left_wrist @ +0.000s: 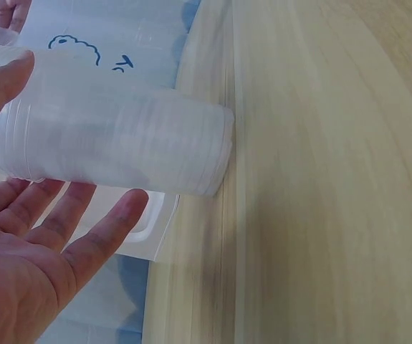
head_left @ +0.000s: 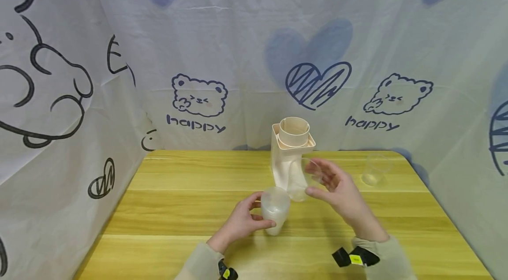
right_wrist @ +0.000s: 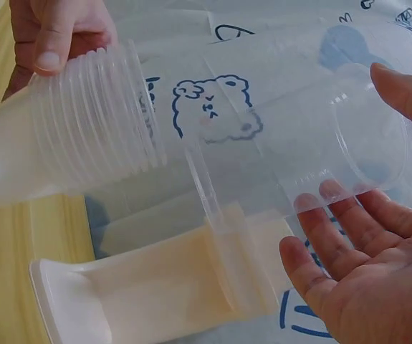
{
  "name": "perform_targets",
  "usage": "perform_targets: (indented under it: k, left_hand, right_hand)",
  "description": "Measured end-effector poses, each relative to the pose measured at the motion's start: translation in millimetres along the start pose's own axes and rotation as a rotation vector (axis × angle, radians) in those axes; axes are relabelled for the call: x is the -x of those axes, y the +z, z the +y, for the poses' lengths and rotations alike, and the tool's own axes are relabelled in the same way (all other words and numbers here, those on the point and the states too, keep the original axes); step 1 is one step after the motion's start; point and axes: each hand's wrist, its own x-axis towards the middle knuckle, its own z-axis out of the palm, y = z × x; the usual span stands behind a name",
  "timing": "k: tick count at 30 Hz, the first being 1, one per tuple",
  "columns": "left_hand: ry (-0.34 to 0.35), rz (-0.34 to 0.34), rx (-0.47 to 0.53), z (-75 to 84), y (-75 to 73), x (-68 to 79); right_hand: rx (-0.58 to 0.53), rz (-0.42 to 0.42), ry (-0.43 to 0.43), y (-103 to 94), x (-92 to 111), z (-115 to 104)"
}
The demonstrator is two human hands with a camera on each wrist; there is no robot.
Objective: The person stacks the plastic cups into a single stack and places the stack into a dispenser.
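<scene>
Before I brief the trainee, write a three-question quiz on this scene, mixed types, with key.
1. Which hand grips the stack of nested cups?
A) right
B) left
C) neither

2. True or false: the right hand holds a single clear cup.

3. Fill in: in the head view, another clear cup stands on the table to the ___ of the cream holder.

Key: 1. B, the left hand; 2. true; 3. right.

Wood-grain table (head_left: 170,218), pale curtain (head_left: 238,37), blue hearts (head_left: 319,86), drawn bears (head_left: 199,96), cropped cartoon (head_left: 43,81), perhaps an animal
</scene>
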Motion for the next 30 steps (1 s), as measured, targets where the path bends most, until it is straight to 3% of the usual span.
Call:
perform_targets:
  k: [8,19,30]
  left_hand:
    - [0.029,-0.011,-0.012,-5.0,-1.4,-1.8]
    - [0.016,-0.01,0.004,-7.4,-1.2,-2.2]
    - [0.001,-0.007,-0.004,-6.1,-1.3,-1.4]
  right_hand:
    - [-0.046,-0.033,-0.052,12.2,-5.6,2.5]
    - [-0.108,-0.1,-0.012,29.0,-10.5,8.1]
    - [-0.111,-0.139,-0.047,36.5,-11.0,8.4]
